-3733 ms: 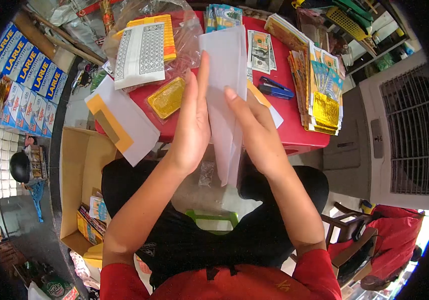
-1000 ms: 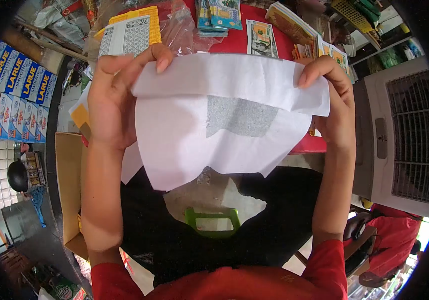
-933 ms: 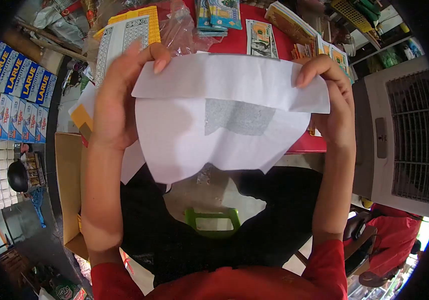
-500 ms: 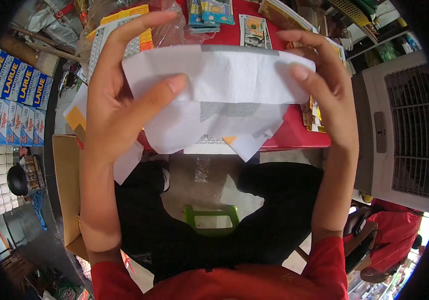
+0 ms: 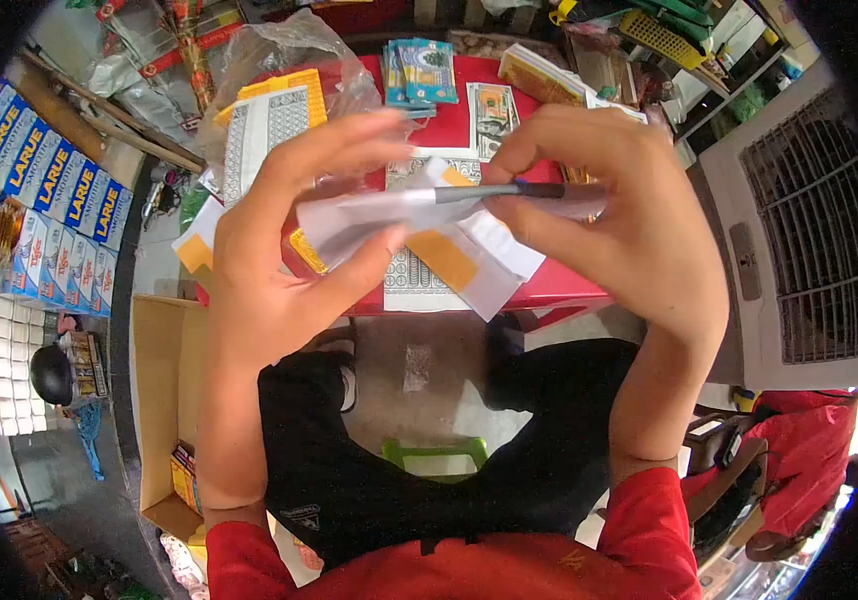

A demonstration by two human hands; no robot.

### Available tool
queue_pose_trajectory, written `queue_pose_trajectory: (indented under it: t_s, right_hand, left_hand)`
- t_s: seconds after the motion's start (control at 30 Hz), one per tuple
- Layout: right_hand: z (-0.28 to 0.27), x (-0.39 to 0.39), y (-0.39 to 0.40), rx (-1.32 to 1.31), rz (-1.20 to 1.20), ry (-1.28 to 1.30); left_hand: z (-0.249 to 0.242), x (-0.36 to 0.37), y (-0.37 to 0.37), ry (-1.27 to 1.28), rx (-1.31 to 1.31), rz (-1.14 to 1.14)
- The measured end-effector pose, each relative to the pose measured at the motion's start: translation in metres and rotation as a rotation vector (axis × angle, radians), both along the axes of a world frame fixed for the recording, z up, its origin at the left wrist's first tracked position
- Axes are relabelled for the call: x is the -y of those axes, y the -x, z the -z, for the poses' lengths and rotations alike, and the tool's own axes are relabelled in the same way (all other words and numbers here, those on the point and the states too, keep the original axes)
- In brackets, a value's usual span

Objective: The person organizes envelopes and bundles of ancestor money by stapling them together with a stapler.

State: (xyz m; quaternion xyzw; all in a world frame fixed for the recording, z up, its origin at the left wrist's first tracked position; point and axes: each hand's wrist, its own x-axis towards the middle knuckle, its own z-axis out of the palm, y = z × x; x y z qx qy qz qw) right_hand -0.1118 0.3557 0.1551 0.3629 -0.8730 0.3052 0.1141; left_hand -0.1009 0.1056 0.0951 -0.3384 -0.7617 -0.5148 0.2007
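A white sheet of paper with a grey band is held up above the table, folded over and turned nearly edge-on. My right hand pinches its right end between thumb and fingers. The left end lies between the thumb and curved fingers of my left hand, whose fingertips are blurred by motion. Below the paper, white sheets with orange patches overlap on black-and-white printed paper at the red table's front edge.
Blue printed notes, a dollar-style note, and patterned yellow-edged sheets beside clear plastic lie farther back. An open cardboard box stands left, a large grey cooler right. Between my knees is a green stool.
The paper has tipped from facing me to nearly edge-on. My right hand has moved inward and my left fingers have come down, uncovering more of the sheets on the table.
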Motion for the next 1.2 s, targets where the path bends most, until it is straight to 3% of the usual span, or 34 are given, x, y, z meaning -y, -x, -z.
queue_pose_trajectory:
  t_s: [0.07, 0.13, 0.27, 0.37, 0.5, 0.73, 0.83, 0.87, 0.93, 1.13, 1.2]
  right_hand:
    - [0.000, 0.002, -0.008, -0.047, 0.048, -0.022]
    - [0.000, 0.002, -0.013, -0.093, 0.109, -0.062]
    - [-0.003, 0.001, -0.017, -0.036, 0.105, -0.028]
    - [0.000, -0.008, -0.018, -0.136, 0.118, 0.006]
    - [-0.003, -0.020, -0.019, -0.124, 0.042, -0.070]
    - [-0.008, -0.051, -0.019, -0.010, 0.031, -0.058]
    - [-0.009, -0.055, -0.023, -0.050, 0.150, -0.104]
    - [-0.009, -0.055, -0.023, -0.074, 0.196, -0.126]
    - [-0.007, -0.045, -0.025, -0.104, 0.177, -0.168]
    - [-0.001, -0.016, -0.031, -0.237, 0.090, -0.215]
    - [0.001, -0.017, -0.029, -0.213, 0.032, -0.120]
  left_hand:
    - [-0.021, -0.004, -0.006, 0.044, -0.027, -0.045]
    - [-0.041, -0.008, -0.011, 0.466, -0.307, -0.154]
    - [-0.045, -0.025, -0.007, 0.452, -0.213, -0.124]
    - [-0.045, -0.035, -0.002, 0.447, -0.361, -0.092]
    - [-0.042, -0.040, -0.005, 0.467, -0.346, -0.043]
    - [-0.043, -0.012, -0.010, 0.451, -0.123, -0.057]
    - [-0.056, 0.003, -0.015, 0.501, 0.123, -0.242]
    - [-0.056, -0.002, -0.013, 0.505, 0.122, -0.240]
    - [-0.054, -0.022, -0.011, 0.555, -0.312, -0.267]
    - [-0.030, -0.032, -0.010, 0.594, -0.174, -0.078]
    - [-0.033, -0.024, -0.010, 0.537, -0.125, -0.058]
